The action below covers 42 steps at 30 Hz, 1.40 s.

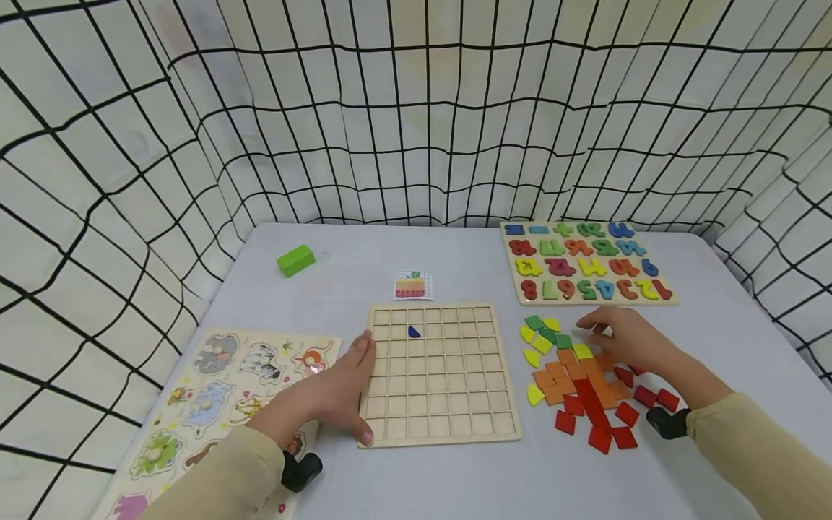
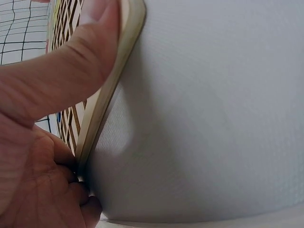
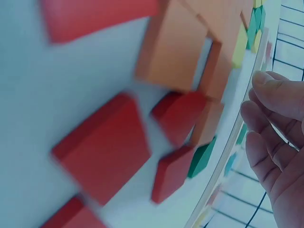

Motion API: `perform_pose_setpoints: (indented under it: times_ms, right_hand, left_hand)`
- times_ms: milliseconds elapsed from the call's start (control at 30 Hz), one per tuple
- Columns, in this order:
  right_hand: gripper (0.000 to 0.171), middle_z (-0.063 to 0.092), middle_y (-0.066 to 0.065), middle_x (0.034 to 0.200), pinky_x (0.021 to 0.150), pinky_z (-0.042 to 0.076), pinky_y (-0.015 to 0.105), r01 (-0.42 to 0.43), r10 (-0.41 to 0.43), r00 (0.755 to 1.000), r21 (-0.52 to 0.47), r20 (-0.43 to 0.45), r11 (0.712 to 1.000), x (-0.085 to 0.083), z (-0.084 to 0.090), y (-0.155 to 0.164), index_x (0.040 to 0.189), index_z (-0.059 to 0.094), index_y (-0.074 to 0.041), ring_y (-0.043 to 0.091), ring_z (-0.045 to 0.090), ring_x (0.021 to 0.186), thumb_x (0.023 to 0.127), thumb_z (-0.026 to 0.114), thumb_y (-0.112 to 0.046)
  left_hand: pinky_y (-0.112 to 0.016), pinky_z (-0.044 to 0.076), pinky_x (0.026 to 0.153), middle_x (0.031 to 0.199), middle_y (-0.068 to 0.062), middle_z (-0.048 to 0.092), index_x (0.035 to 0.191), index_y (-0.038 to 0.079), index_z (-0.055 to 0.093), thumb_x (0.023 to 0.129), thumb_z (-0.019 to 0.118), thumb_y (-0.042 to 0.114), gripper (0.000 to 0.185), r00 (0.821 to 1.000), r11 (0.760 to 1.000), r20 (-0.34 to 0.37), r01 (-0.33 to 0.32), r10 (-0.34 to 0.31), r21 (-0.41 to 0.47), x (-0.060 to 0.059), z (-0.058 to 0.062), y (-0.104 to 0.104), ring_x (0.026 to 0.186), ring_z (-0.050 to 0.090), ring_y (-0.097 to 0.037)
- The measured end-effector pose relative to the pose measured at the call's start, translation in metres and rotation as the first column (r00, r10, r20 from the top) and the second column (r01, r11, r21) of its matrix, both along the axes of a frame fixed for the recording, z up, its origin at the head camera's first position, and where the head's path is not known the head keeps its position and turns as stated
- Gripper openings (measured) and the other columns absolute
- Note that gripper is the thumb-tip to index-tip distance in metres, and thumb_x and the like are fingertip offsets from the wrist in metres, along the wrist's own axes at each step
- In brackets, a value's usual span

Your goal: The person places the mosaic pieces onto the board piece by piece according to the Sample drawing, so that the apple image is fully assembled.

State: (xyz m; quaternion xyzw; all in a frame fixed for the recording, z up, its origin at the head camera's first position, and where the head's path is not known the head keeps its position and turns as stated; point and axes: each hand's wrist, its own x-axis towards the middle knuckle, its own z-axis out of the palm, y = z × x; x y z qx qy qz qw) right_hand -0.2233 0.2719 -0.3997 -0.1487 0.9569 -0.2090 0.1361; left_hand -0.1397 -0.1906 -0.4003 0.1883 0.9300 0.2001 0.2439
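"Right of the wooden grid board [image 1: 445, 405], what's the right hand [image 1: 624, 338] doing?"

"Hovering by loose red tiles [image 1: 590, 404] and orange tiles [image 1: 596, 374], grip slightly apart, nothing seen in it. Choosing a tile seems the step in hand; picking calls for a pinch on just one."

"And the left hand [image 1: 334, 397]?"

"Along the board's left edge, grip spread apart, apparently steadying."

"Any cells filled?"

"One: a dark blue tile [image 1: 414, 332], second row from the board's far edge. Beyond its right side, a number puzzle board [image 1: 572, 302] holds colourful shapes."
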Motion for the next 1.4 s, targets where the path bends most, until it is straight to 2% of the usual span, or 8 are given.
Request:
perform_pose_setpoints:
  times_ms: [200, 367, 567, 733, 900, 1067, 1233, 1400]
  right_hand:
    - [0.033, 0.071, 0.016, 0.113, 0.08, 0.062, 0.037, -0.012, 0.012, 1.0, -0.013, -0.021, 1.0, 0.006, 0.001, 0.014, 0.127, 0.069, -0.001, 0.029, 0.062, 0.102, 0.094, 0.069, -0.006]
    - [0.034, 0.071, 0.016, 0.114, 0.076, 0.062, 0.031, 0.014, -0.015, 0.999, -0.035, -0.038, 0.999, 0.01, 0.001, 0.013, 0.128, 0.068, -0.001, 0.027, 0.064, 0.101, 0.094, 0.07, -0.006]
    - [0.037, 0.069, 0.016, 0.118, 0.083, 0.063, 0.039, 0.034, -0.034, 0.999, -0.022, 0.009, 0.999, 0.008, -0.008, -0.006, 0.132, 0.066, -0.003, 0.028, 0.063, 0.104, 0.096, 0.069, -0.009]
    - [0.037, 0.067, 0.017, 0.123, 0.089, 0.061, 0.042, -0.005, 0.006, 0.999, 0.035, -0.036, 0.999, -0.001, -0.012, -0.026, 0.133, 0.066, -0.003, 0.029, 0.064, 0.106, 0.097, 0.068, -0.008]
    - [0.03, 0.069, 0.013, 0.114, 0.087, 0.061, 0.041, -0.047, 0.051, 0.996, 0.064, -0.076, 0.997, -0.007, -0.011, -0.038, 0.124, 0.07, -0.003, 0.026, 0.064, 0.099, 0.094, 0.071, -0.006]
    - [0.024, 0.07, 0.007, 0.102, 0.083, 0.061, 0.038, -0.033, 0.036, 0.998, 0.085, -0.043, 0.996, -0.006, -0.008, -0.044, 0.114, 0.074, -0.003, 0.021, 0.063, 0.092, 0.092, 0.075, -0.009]
    - [0.026, 0.07, 0.009, 0.102, 0.083, 0.061, 0.038, 0.004, -0.001, 1.0, 0.086, -0.026, 0.996, -0.005, -0.009, -0.043, 0.116, 0.072, -0.001, 0.021, 0.063, 0.092, 0.092, 0.076, -0.011]
    - [0.028, 0.071, 0.009, 0.104, 0.081, 0.061, 0.035, -0.005, 0.008, 0.999, 0.066, -0.047, 0.998, -0.007, -0.015, -0.041, 0.12, 0.073, -0.004, 0.022, 0.063, 0.095, 0.093, 0.074, -0.01]
  left_hand:
    - [-0.056, 0.017, 0.127, 0.168, -0.031, -0.007, 0.158, -0.015, 0.005, 0.062, 0.099, 0.035, 0.143, 1.0, 1.0, -0.004, -0.01, 0.01, 0.005, 0.001, 0.0, -0.004, 0.158, 0.0, -0.046]
    - [-0.058, 0.017, 0.127, 0.168, -0.033, -0.007, 0.157, -0.016, 0.005, 0.062, 0.099, 0.035, 0.143, 1.0, 1.0, -0.013, -0.016, 0.016, 0.006, 0.003, 0.003, -0.009, 0.157, 0.001, -0.048]
    - [-0.059, 0.017, 0.126, 0.168, -0.033, -0.007, 0.157, -0.016, 0.006, 0.063, 0.098, 0.036, 0.142, 1.0, 1.0, -0.01, -0.002, 0.002, 0.014, 0.003, 0.004, -0.009, 0.157, 0.001, -0.049]
    - [-0.058, 0.017, 0.127, 0.168, -0.032, -0.007, 0.157, -0.015, 0.006, 0.063, 0.098, 0.037, 0.142, 1.0, 1.0, -0.007, 0.006, -0.006, 0.011, 0.002, 0.001, -0.007, 0.158, 0.0, -0.047]
    - [-0.057, 0.017, 0.127, 0.168, -0.031, -0.008, 0.158, -0.014, 0.005, 0.063, 0.098, 0.035, 0.142, 1.0, 1.0, -0.003, 0.004, -0.004, 0.023, 0.001, -0.002, -0.005, 0.158, 0.0, -0.046]
    - [-0.057, 0.017, 0.127, 0.168, -0.032, -0.007, 0.158, -0.015, 0.005, 0.063, 0.098, 0.036, 0.142, 1.0, 1.0, -0.013, 0.011, -0.01, 0.02, 0.001, -0.003, -0.004, 0.158, 0.0, -0.047]
    - [-0.057, 0.017, 0.127, 0.168, -0.031, -0.007, 0.157, -0.015, 0.005, 0.063, 0.098, 0.036, 0.142, 1.0, 1.0, -0.016, 0.016, -0.016, 0.014, -0.001, -0.003, -0.003, 0.158, 0.0, -0.046]
    - [-0.057, 0.016, 0.127, 0.169, -0.03, -0.008, 0.158, -0.014, 0.005, 0.062, 0.098, 0.037, 0.143, 1.0, 1.0, -0.007, 0.016, -0.016, 0.017, -0.002, -0.004, -0.002, 0.158, -0.001, -0.046]
